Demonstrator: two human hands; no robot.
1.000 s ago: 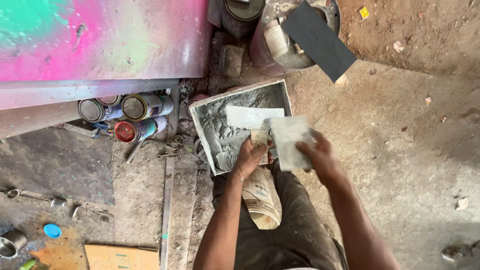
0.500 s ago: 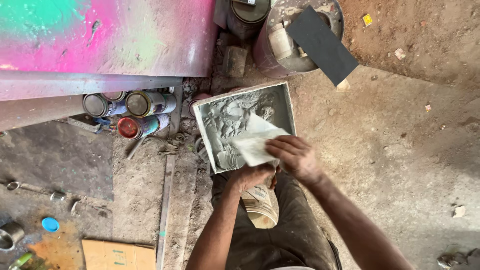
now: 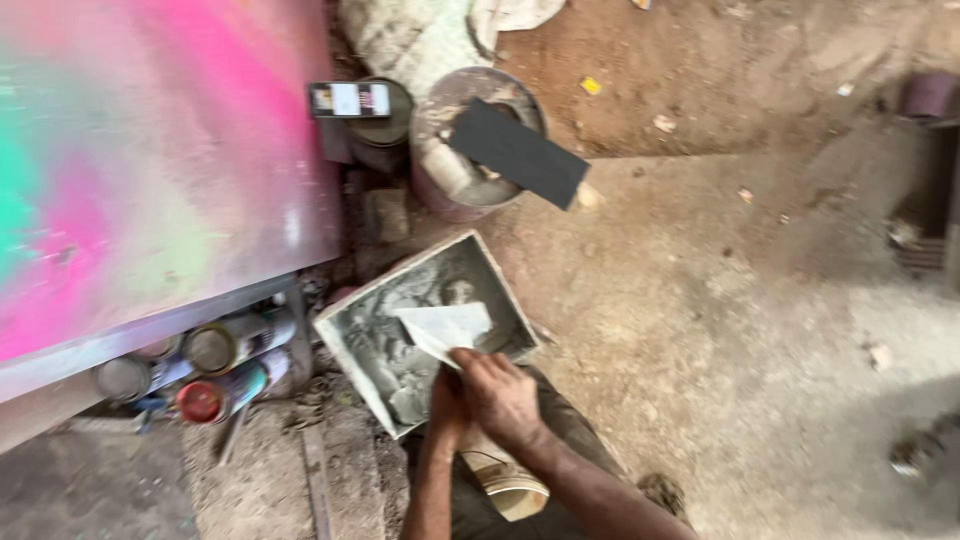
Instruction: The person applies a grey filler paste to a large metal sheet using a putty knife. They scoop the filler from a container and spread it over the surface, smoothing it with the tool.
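Note:
A square metal tray (image 3: 365, 325) smeared with grey paste lies on the ground in front of me. A pale sheet (image 3: 447, 325) rests over its middle. My right hand (image 3: 497, 395) pinches the sheet's near corner at the tray's front edge. My left hand (image 3: 442, 398) is pressed against the right one and mostly hidden behind it, so its grip is unclear. My shoe (image 3: 505, 487) shows just below the hands.
A panel sprayed pink and green (image 3: 150, 170) leans at the left, with several spray cans (image 3: 225, 365) lying under its edge. Behind the tray stands a dirty bucket (image 3: 440, 170) with a black sheet (image 3: 517, 152) across it, beside a tin (image 3: 375, 130). Dirt floor stretches right.
My right hand carried the pale sheet from the tray's right side onto the tray. Both hands have drawn together at its near edge. The view has shifted and zoomed.

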